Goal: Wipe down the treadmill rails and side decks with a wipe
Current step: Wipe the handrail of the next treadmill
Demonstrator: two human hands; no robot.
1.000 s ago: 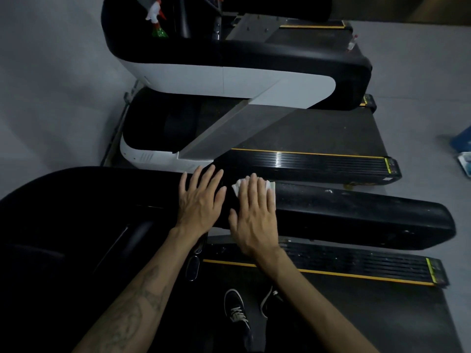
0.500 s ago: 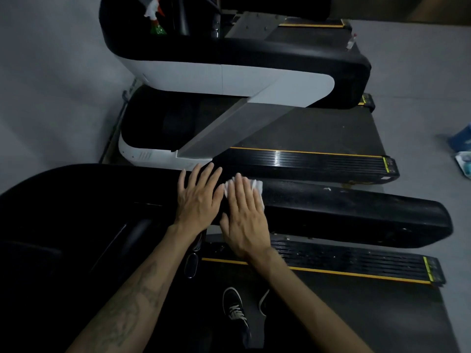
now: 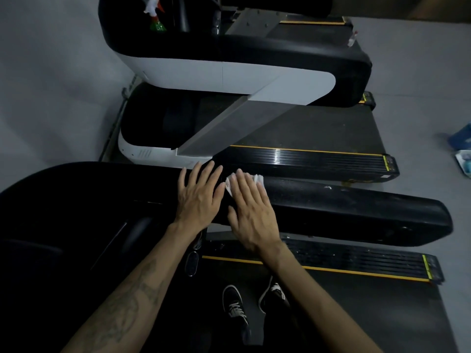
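Note:
A black padded treadmill rail (image 3: 344, 210) runs left to right across the middle of the head view. My right hand (image 3: 251, 212) lies flat on it with straight fingers, pressing a white wipe (image 3: 230, 183) that shows beyond the fingertips. My left hand (image 3: 198, 197) rests flat on the same rail just left of it, fingers spread and holding nothing. Below the rail lies the ribbed side deck (image 3: 356, 258) with a yellow stripe, and beside it the dark belt (image 3: 356, 314).
My two dark sneakers (image 3: 237, 307) stand on the belt. A second treadmill (image 3: 254, 77) with white-and-black rails stands beyond, with a spray bottle (image 3: 155, 19) in its console. Blue items (image 3: 462, 149) lie on the grey floor at far right.
My right hand slid the wipe leftward along the rail, closing up beside my left hand, which stayed in place.

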